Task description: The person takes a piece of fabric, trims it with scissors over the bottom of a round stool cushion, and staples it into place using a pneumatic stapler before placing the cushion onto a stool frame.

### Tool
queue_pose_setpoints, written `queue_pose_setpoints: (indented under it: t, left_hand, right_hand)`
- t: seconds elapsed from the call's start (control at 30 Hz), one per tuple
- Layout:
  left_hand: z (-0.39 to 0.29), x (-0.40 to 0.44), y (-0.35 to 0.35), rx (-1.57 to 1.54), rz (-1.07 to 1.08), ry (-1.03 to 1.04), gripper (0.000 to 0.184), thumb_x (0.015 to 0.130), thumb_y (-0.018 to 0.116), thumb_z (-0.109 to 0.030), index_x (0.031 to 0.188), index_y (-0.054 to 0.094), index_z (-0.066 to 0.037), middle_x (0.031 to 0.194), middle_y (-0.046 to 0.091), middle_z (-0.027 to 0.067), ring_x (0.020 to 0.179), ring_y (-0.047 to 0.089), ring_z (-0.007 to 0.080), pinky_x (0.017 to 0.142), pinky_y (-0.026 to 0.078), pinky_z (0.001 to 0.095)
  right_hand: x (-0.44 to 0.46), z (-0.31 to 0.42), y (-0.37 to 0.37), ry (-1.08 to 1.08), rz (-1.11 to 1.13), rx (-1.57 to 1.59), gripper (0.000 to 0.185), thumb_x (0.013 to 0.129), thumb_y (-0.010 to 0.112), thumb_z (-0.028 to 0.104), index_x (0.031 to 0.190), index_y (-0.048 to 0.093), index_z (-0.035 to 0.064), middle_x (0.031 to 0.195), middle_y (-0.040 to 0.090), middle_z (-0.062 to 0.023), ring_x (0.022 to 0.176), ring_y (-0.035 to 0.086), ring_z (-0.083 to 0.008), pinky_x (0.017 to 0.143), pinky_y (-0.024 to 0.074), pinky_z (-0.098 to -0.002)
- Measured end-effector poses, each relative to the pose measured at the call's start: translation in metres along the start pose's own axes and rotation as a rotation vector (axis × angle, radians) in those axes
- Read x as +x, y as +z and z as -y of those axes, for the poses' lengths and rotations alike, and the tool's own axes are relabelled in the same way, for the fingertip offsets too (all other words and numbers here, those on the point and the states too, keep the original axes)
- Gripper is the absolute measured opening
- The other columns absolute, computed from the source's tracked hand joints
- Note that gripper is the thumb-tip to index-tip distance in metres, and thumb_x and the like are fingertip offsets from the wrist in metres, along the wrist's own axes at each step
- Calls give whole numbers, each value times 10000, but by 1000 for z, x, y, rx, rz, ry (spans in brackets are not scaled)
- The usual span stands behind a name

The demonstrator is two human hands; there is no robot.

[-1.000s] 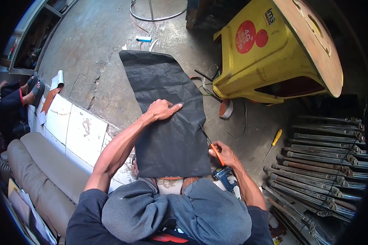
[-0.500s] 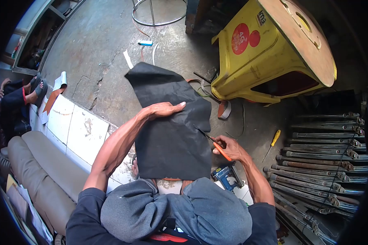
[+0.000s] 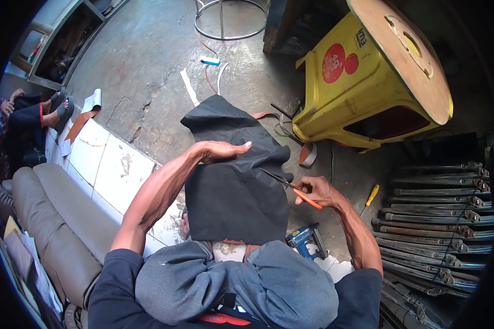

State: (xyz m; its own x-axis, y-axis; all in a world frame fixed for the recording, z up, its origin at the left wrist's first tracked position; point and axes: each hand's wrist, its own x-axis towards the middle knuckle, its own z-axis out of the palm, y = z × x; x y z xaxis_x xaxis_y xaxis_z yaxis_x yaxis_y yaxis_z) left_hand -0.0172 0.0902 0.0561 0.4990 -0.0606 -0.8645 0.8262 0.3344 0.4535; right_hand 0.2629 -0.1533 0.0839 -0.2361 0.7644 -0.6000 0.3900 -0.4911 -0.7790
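Observation:
A sheet of black fabric or leatherette point(image 3: 236, 205) spreads over my lap and out past my knees, its far part rumpled. My left hand point(image 3: 219, 151) holds the sheet near its middle, thumb stretched along the top and the other fingers mostly hidden. In my right hand point(image 3: 319, 192) is a pair of scissors with orange handles point(image 3: 307, 198). Their dark blades are apart at the sheet's right side, reaching inward over the material. Below my right hand, a blue staple gun point(image 3: 306, 241) lies on the floor near my knee.
A yellow plastic stool point(image 3: 335, 93) lies tipped at the upper right. Metal bars point(image 3: 433, 230) are stacked at right, near a yellow screwdriver point(image 3: 372, 196). Left are a grey-brown cushion point(image 3: 66, 219) and another person's feet point(image 3: 60, 112). A blue-and-white lighter-like object point(image 3: 209, 61) lies ahead.
The scissors' blades have opened wider, and my right hand has shifted slightly right and up. My left hand stays on the sheet. The whole view has shifted a little.

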Motion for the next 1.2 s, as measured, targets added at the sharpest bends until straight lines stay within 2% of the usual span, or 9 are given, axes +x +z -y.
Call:
queue_pose_setpoints:
  t: [0.1, 0.27, 0.3, 0.43, 0.5, 0.53, 0.73, 1.07, 1.2]
  left_hand:
    - [0, -9, 0, -59, 75, 19, 1014, 902, 506, -805, 1424, 524, 64, 1475, 534, 228, 1323, 573, 286, 1043, 513, 423]
    - [14, 9, -9, -62, 150, -60, 902, 917, 573, -735, 1393, 566, 32, 1371, 618, 202, 1182, 662, 256, 951, 567, 406]
    - [14, 8, -8, -71, 173, -59, 891, 920, 573, -731, 1388, 570, 27, 1359, 625, 195, 1168, 666, 249, 942, 570, 401]
    - [15, 8, -6, -90, 260, -64, 844, 932, 571, -713, 1367, 590, 10, 1311, 653, 167, 1113, 682, 220, 907, 581, 378]
    - [17, 11, -4, -93, 296, -70, 821, 938, 570, -704, 1357, 600, 2, 1287, 667, 154, 1085, 690, 206, 889, 587, 367]
    - [17, 11, -5, -92, 312, -70, 809, 941, 570, -699, 1352, 605, -3, 1276, 674, 147, 1071, 694, 198, 880, 590, 361]
    - [18, 12, -5, -86, 400, -73, 742, 959, 567, -672, 1322, 634, -29, 1204, 715, 106, 988, 718, 155, 827, 607, 327]
    - [20, 13, -5, -84, 463, -54, 628, 983, 574, -625, 1254, 682, -68, 1088, 767, 43, 868, 740, 90, 755, 629, 295]
    - [14, 4, -2, 1, 425, -53, 564, 1002, 571, -582, 1256, 684, -92, 1085, 767, 30, 853, 741, 86, 732, 632, 289]
  right_hand:
    - [2, 8, 1, -111, -50, -7, 488, 766, 903, 390, 989, 686, 13, 709, 516, 37, 664, 462, -95, 588, 388, -314]
    - [13, 23, -13, -71, -10, -228, 532, 751, 899, 415, 789, 546, 19, 663, 497, -16, 642, 463, -123, 582, 396, -340]
    - [12, 24, -13, -79, -6, -133, 554, 751, 890, 450, 774, 537, 24, 636, 467, -26, 624, 450, -132, 578, 390, -354]
    - [12, 38, -21, -112, 32, -223, 563, 751, 889, 466, 778, 539, 26, 631, 467, -28, 613, 447, -140, 568, 381, -361]
    - [16, 55, -20, -156, 9, -353, 429, 761, 908, 327, 868, 631, 18, 633, 551, -16, 578, 466, -116, 539, 376, -330]
    - [19, 61, -23, -160, 11, -358, 429, 761, 908, 327, 868, 631, 18, 633, 551, -16, 578, 466, -116, 539, 376, -330]
    - [22, 96, -37, -146, 113, -420, 506, 748, 914, 385, 820, 584, 9, 564, 502, -53, 524, 469, -140, 508, 365, -355]
    - [45, 143, -40, -71, 182, -659, 616, 703, 917, 515, 849, 592, 12, 587, 491, -115, 548, 475, -201, 536, 381, -385]
    - [58, 158, -32, -255, 173, -783, 602, 731, 887, 528, 958, 655, 21, 609, 562, -128, 531, 488, -244, 531, 397, -403]
